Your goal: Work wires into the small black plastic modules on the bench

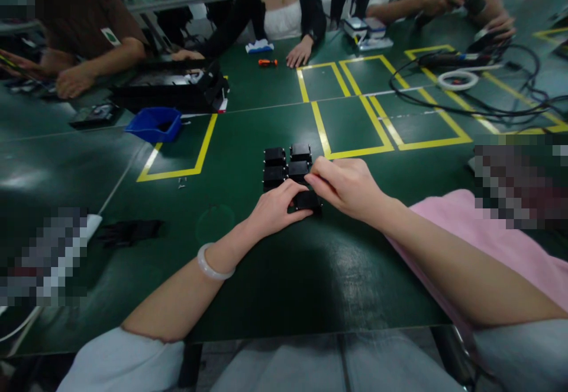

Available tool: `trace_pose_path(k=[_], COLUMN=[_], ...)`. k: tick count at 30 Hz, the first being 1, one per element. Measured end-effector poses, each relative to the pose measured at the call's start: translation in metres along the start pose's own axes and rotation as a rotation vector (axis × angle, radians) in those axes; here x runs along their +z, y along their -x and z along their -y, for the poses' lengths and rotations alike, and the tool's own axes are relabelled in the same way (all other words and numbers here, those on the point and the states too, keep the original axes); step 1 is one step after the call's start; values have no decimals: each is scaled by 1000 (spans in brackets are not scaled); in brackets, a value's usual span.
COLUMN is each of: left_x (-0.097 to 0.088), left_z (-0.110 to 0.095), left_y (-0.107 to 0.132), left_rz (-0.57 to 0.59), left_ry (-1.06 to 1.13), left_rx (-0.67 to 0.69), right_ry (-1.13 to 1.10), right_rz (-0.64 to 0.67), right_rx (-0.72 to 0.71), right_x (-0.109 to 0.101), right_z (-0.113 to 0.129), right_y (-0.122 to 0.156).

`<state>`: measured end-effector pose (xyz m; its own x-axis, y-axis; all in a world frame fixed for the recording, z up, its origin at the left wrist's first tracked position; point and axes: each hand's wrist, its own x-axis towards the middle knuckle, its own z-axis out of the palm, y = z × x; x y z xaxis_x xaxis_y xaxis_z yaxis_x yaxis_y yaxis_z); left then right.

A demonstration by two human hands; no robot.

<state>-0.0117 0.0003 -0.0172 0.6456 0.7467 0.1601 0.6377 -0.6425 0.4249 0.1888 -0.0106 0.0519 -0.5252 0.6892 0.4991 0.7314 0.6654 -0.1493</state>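
Observation:
Several small black boxes [287, 163] stand in two short rows on the green table [275, 285]. My left hand [275, 209] rests on the near end of the left row, fingers curled over a box. My right hand [346, 186] pinches the nearest black box [308, 201] of the right row against the left hand's fingertips. A pale bangle [212, 264] circles my left wrist.
Yellow tape squares [355, 122] mark the table beyond the boxes. A blue bin [155, 124] and a long black tray [168, 93] lie at the far left, an orange screwdriver [268, 62] farther back, cables [488, 93] at right. Other people sit around the table.

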Motion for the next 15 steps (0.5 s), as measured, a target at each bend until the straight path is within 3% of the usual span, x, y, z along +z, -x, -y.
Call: trace_pose_path(k=[6, 15], left_x=[-1, -3], left_z=[0, -2], left_y=[0, -1], left_rz=[3, 18], left_ry=[-7, 15], left_rx=[-7, -13], right_ry=[-54, -105], right_rz=[17, 162], right_rx=[45, 117], right_x=[0, -10], right_z=[-1, -3], right_y=[1, -5])
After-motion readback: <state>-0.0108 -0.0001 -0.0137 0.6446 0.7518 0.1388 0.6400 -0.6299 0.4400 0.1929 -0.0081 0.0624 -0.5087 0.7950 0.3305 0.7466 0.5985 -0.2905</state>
